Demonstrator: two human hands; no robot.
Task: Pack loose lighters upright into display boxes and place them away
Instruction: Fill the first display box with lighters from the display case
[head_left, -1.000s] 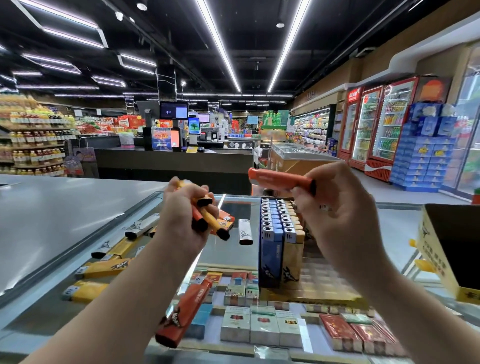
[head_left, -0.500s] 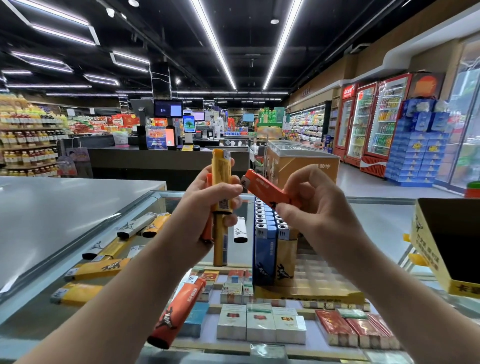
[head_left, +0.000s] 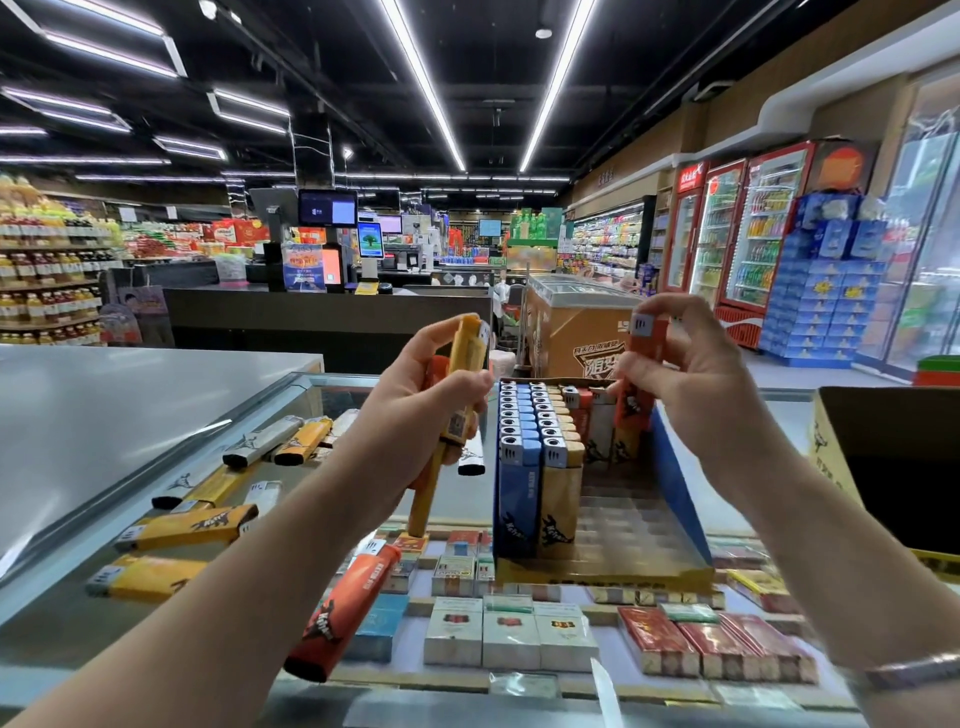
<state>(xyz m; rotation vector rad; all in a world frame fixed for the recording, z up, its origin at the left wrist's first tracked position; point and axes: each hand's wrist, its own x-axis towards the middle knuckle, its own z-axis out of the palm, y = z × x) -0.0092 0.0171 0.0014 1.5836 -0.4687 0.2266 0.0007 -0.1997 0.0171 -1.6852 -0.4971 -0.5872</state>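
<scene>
Orange lighter is now flipped upright in the right hand, pinched over the display box on the worktop, basically ready to drop in, while the left hand grips a few spare lighters.

Cigarette packs under the glass counter; drink fridges behind.

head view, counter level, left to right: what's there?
Loose yellow lighters → red lighter lying flat → left hand gripping yellow lighters → display box with upright lighters → right hand holding red lighter → cardboard box.
</scene>
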